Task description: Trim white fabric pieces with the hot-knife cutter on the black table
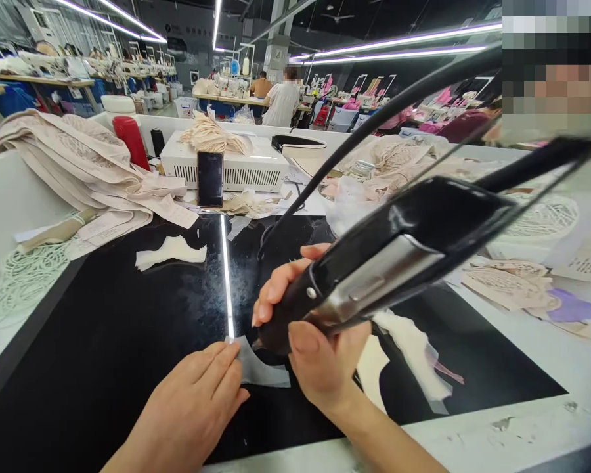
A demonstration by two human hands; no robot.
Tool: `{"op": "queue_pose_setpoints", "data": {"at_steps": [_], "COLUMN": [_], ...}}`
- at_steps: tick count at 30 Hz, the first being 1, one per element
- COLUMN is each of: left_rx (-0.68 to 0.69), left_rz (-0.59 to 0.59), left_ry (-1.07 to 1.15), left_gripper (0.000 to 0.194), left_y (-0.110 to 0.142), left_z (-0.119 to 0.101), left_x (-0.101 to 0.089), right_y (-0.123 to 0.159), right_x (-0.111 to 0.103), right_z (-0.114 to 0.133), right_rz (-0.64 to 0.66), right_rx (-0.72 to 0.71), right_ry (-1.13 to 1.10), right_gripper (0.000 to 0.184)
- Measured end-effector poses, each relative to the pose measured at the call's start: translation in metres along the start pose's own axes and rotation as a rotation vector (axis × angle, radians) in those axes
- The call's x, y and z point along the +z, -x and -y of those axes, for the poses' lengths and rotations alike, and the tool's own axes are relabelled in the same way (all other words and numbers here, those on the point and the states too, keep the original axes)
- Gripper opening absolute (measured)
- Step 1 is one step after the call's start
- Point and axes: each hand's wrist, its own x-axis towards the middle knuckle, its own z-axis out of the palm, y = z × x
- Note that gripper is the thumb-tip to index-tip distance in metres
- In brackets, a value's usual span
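Note:
My right hand (320,355) is wrapped around a black corded hand tool (369,256) with a silver metal panel on its side. The tool is tilted, its narrow end pointing down and left, just above a small translucent grey fabric piece (266,373). My left hand (201,394) lies palm down with fingers stretched out, its fingertips resting on the left edge of that piece. Both are over a glossy black mat (142,341). What the tool's lower face looks like is hidden. White cut pieces (416,355) lie beside my right hand.
Another white cut piece (171,253) lies farther back. Behind the mat stand a phone (210,179) and a white vented box (256,172). Beige fabric (83,171) is heaped left, above green cord (29,276). A thick black cable (359,128) arches across the right. People sit in the background.

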Motion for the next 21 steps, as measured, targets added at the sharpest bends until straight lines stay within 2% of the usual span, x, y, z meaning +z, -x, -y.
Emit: {"op": "queue_pose_setpoints", "data": {"at_steps": [4,11,18,21], "left_rx": [0.017,0.028,0.015,0.019], "left_rz": [0.009,0.043,0.008,0.006], "left_ry": [-0.013,-0.021,-0.035,-0.039], "left_gripper": [0.041,0.041,0.041,0.041], "left_y": [-0.001,0.000,-0.001,-0.001], "left_z": [0.000,0.000,0.000,0.000], "left_x": [0.000,-0.001,-0.002,-0.002], "right_y": [0.000,0.002,0.000,0.001], "right_x": [0.005,0.002,0.002,0.001], "right_z": [-0.011,-0.021,-0.022,-0.023], "right_rz": [0.005,0.006,-0.053,-0.033], "right_rx": [0.031,0.001,0.028,0.024], "right_ry": [0.018,0.004,0.004,0.017], "right_gripper": [0.049,0.046,0.057,0.049]}}
